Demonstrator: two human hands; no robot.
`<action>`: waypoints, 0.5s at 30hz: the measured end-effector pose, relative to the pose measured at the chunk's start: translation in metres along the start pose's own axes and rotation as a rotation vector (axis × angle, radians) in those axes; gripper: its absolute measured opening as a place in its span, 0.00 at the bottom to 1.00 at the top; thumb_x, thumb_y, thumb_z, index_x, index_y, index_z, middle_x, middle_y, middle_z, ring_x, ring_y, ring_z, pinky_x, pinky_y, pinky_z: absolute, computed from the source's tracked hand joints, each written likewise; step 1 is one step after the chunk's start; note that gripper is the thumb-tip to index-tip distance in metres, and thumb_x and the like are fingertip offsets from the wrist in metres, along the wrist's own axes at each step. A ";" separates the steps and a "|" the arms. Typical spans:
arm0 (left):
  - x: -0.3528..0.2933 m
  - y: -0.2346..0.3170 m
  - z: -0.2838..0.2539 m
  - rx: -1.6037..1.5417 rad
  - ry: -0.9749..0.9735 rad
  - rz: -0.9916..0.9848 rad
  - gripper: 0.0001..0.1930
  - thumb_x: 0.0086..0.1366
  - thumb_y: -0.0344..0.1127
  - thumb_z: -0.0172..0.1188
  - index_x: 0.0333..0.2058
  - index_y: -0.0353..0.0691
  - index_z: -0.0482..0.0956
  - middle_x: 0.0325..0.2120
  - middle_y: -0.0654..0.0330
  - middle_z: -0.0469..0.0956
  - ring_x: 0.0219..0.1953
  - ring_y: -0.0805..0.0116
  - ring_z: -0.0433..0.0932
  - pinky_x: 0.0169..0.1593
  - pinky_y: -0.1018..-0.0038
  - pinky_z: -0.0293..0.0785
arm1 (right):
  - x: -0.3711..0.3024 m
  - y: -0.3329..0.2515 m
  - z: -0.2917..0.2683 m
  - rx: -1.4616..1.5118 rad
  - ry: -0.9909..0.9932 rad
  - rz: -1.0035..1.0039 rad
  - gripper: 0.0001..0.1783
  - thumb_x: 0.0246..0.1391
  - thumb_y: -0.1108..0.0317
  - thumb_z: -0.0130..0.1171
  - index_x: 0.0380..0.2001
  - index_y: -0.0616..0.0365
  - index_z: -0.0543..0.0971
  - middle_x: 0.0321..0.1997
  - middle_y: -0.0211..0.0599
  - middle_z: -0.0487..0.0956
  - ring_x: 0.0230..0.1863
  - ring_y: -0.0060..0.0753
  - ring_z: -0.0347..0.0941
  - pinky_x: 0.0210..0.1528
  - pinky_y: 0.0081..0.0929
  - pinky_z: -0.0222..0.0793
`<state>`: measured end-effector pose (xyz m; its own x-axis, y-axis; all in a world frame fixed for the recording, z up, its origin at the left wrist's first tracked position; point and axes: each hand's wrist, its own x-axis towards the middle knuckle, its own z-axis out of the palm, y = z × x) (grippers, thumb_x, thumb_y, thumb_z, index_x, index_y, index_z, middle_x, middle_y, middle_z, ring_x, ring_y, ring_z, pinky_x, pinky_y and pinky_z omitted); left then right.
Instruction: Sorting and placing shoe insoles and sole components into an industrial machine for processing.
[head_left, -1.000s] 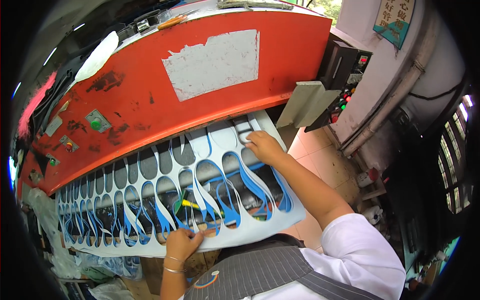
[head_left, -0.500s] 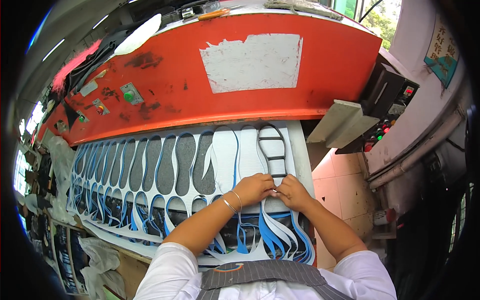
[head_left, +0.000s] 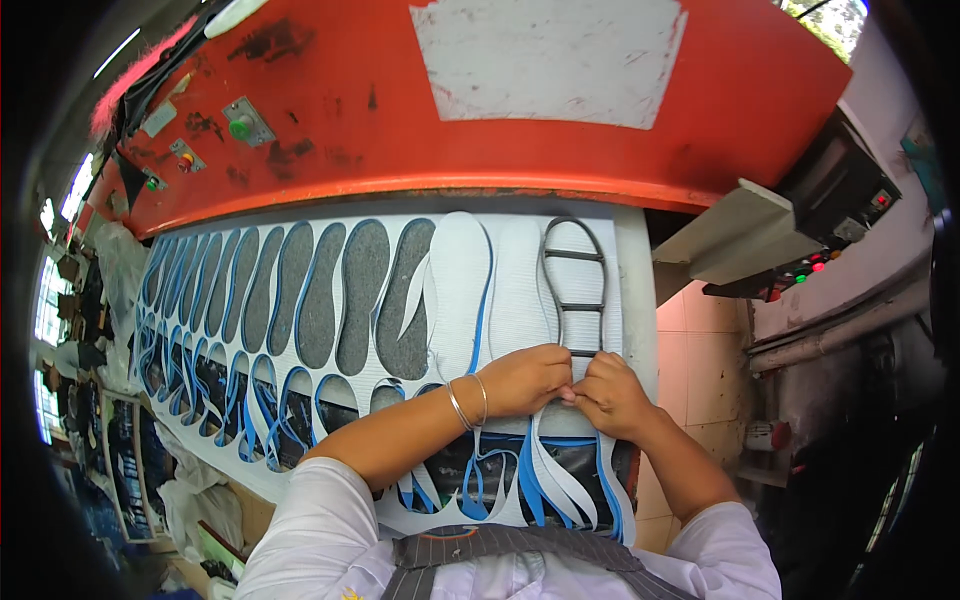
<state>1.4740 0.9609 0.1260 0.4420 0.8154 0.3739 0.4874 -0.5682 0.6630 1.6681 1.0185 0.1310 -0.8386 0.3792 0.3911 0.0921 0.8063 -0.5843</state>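
Observation:
A black sole-shaped cutting die (head_left: 581, 307) with crossbars lies on the white ribbed sheet (head_left: 518, 265) near its right end. At the die's near end my left hand (head_left: 530, 382) and my right hand (head_left: 611, 394) are close together, thumbs and fingers pinched. Whatever they grip is hidden by the fingers. Left of the die, a white insole-shaped piece (head_left: 458, 290) with a blue edge rests over the sheet. Farther left runs a row of sole-shaped cutouts showing grey beneath. White and blue scrap strips (head_left: 540, 465) hang off the near side, below my hands.
A red press beam (head_left: 560, 165) spans the far side, with a green button (head_left: 240, 128) at left. Right of the pale bed edge (head_left: 640, 300), a grey metal bracket (head_left: 745, 235) and a control box (head_left: 840, 195) jut out. Crumpled plastic (head_left: 195, 500) lies at lower left.
The view has tipped downward and come closer, so the bench looks larger. Both hands stay pinched at the die's near end, and the die keeps its place on the sheet.

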 end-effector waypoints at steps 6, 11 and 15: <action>-0.011 -0.010 0.006 -0.019 0.046 0.046 0.07 0.49 0.33 0.60 0.27 0.39 0.73 0.31 0.55 0.68 0.34 0.55 0.70 0.38 0.65 0.70 | 0.000 0.005 0.001 -0.061 0.012 -0.031 0.08 0.37 0.65 0.68 0.21 0.52 0.78 0.19 0.31 0.68 0.25 0.36 0.66 0.30 0.32 0.58; 0.003 -0.010 0.017 0.068 0.061 0.096 0.07 0.51 0.38 0.58 0.22 0.41 0.74 0.26 0.56 0.67 0.32 0.55 0.69 0.36 0.64 0.67 | -0.018 0.014 -0.001 -0.082 0.032 -0.003 0.09 0.39 0.66 0.63 0.25 0.57 0.77 0.22 0.38 0.66 0.29 0.43 0.63 0.33 0.37 0.57; 0.000 -0.016 0.030 0.018 0.176 0.058 0.09 0.48 0.35 0.58 0.14 0.42 0.70 0.21 0.59 0.66 0.29 0.58 0.70 0.33 0.65 0.67 | -0.010 0.024 -0.002 0.027 -0.054 -0.005 0.07 0.43 0.66 0.60 0.24 0.58 0.77 0.23 0.37 0.68 0.30 0.40 0.65 0.35 0.34 0.60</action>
<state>1.4891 0.9663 0.0956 0.3323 0.7871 0.5197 0.4789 -0.6155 0.6259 1.6800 1.0346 0.1144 -0.8671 0.3491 0.3554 0.0735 0.7952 -0.6018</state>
